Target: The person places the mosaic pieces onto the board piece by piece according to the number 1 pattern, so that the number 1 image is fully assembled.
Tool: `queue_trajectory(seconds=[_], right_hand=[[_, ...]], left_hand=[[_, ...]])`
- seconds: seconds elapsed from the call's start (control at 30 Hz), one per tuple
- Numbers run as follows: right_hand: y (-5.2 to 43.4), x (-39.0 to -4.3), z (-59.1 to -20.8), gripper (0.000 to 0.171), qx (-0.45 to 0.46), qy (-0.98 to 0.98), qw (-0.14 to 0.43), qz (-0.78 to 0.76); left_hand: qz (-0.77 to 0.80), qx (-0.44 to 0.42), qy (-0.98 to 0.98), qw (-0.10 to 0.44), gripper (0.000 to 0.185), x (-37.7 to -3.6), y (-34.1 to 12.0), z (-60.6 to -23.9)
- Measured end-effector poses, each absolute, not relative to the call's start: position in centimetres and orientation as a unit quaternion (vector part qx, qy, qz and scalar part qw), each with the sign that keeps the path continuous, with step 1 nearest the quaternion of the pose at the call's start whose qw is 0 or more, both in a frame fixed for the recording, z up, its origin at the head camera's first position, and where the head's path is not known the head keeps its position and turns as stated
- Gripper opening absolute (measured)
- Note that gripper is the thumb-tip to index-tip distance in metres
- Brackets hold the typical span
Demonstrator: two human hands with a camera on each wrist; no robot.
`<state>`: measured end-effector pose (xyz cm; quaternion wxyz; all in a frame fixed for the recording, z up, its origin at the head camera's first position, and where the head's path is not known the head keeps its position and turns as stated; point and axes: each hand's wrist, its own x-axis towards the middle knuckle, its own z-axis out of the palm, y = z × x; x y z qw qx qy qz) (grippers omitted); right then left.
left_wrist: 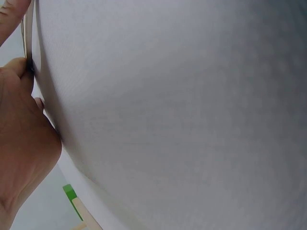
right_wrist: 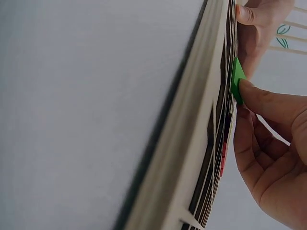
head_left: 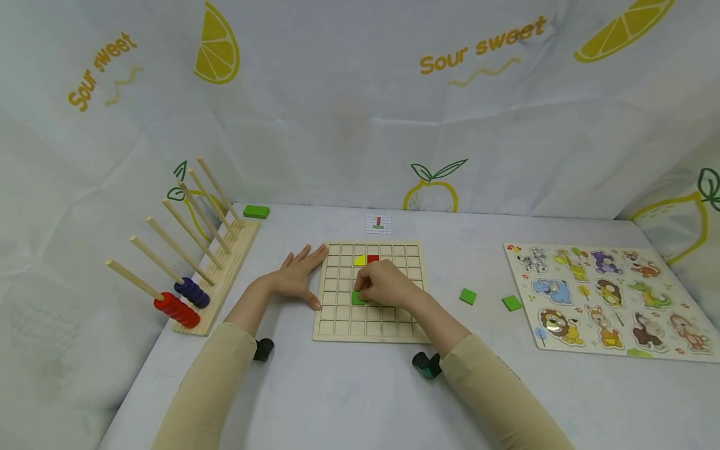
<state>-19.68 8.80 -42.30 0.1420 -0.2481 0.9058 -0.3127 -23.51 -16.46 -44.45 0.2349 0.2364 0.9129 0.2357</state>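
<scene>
A white table (head_left: 360, 394) fills the space, closed in on 3 sides by a white cloth backdrop (head_left: 349, 112) printed with lemons and the words "Sour sweet" in yellow. At the table's middle lies a wooden grid board (head_left: 371, 322). The right hand (head_left: 385, 284) rests over the board, its fingers curled, pinching a green square tile (head_left: 357, 298) at a cell in the board's left half; the right wrist view shows a fingertip (right_wrist: 254, 93) pressed on the tile's edge. The left hand (head_left: 295, 275) lies flat with straight, spread fingers against the board's left edge, holding nothing. A yellow tile (head_left: 359, 260) and a red tile (head_left: 373, 258) sit in the board's upper rows. Just behind the board is a small pattern card (head_left: 378, 224); its print is too small to read. Right of the board lie 2 loose green tiles (head_left: 468, 296) and, farther right, an animal puzzle (head_left: 610, 300). Left of the board stands a peg rack (head_left: 216, 275) with red and purple rings; behind it a green block (head_left: 256, 212).
</scene>
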Motion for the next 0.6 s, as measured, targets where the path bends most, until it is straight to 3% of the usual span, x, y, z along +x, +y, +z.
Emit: queue_trajectory(seconds=[0.6], right_hand=[[8.88,-19.64,-42.39,0.004,-0.253,0.909,0.134,-0.303]], left_hand=[[0.234,0.237,0.913,0.234,0.132,-23.54,-16.43,-44.50]])
